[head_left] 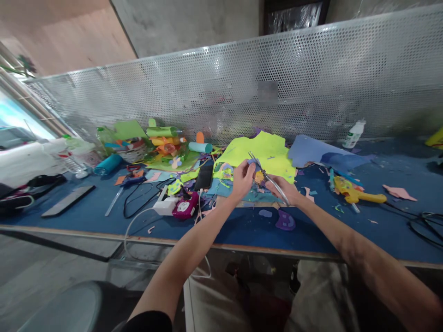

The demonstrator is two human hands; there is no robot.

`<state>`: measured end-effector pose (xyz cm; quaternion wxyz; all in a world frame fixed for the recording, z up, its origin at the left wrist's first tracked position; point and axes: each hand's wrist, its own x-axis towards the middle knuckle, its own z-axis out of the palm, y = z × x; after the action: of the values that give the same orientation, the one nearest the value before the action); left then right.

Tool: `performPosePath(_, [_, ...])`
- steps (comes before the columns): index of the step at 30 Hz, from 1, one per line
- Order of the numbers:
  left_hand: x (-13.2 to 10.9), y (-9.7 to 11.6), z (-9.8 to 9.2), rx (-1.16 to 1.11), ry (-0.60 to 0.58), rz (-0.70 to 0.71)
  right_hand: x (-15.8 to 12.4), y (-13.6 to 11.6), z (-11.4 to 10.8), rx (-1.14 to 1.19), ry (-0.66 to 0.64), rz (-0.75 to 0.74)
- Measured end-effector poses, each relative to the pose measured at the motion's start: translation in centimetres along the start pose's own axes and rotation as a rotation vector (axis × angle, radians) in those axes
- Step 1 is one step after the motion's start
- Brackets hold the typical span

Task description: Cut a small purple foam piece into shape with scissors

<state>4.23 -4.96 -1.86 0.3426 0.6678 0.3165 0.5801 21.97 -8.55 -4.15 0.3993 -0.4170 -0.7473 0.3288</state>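
Observation:
My left hand [243,179] pinches a small blue-violet foam piece [254,162] between thumb and fingers. The scissors [263,172] are in my right hand [283,188], their blades pointing up and left beside that piece. Whether the blades touch it I cannot make out. Behind both hands spreads a large yellow-green foam sheet [254,148]. Below them, near the table's front edge, lie a purple foam cut-out [285,221] and a small lilac oval [265,213].
A phone [204,177] and a magenta plug adapter [186,206] with cables lie left of my hands. Rightward are a blue-violet sheet [309,150], a yellow glue gun [362,195] and a white bottle [353,134]. A perforated metal panel [235,87] stands behind the blue table [238,233].

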Motion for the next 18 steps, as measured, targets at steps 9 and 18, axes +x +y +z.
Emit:
performPosePath(9, [-0.4, 0.6, 0.2, -0.036, -0.007, 0.007, -0.5, -2.6, 0.0, 0.003, -0.034, -0.094])
performPosePath(18, [-0.1, 0.9, -0.5, -0.001, -0.063, 0.032, -0.4, -1.2, -0.6, -0.019, 0.020, -0.069])
